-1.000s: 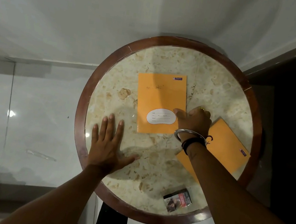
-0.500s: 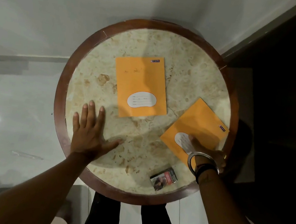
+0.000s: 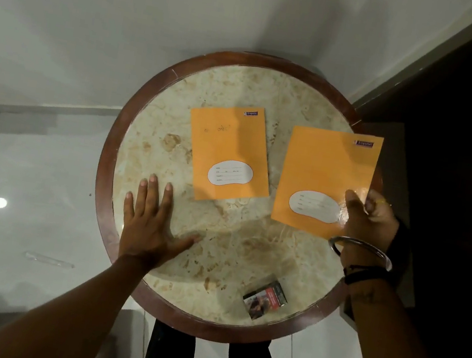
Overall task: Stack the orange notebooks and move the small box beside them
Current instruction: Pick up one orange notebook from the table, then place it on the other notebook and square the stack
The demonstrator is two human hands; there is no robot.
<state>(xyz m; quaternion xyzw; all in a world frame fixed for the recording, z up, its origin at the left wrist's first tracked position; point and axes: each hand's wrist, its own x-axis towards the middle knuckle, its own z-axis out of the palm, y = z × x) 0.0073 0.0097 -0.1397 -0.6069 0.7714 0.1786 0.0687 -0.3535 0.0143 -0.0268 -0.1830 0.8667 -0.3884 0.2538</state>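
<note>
Our right hand [image 3: 368, 221] pinches the near right corner of one orange notebook [image 3: 326, 174], thumb on its cover, holding it over the round table [image 3: 157, 82]. Our left hand [image 3: 150, 224] lies flat on the marble with its fingers spread, holding nothing. The second orange notebook [image 3: 228, 153] lies between our hands, just beyond the left fingertips, and the small box [image 3: 265, 298] sits near the table's edge, below our right wrist.
</note>
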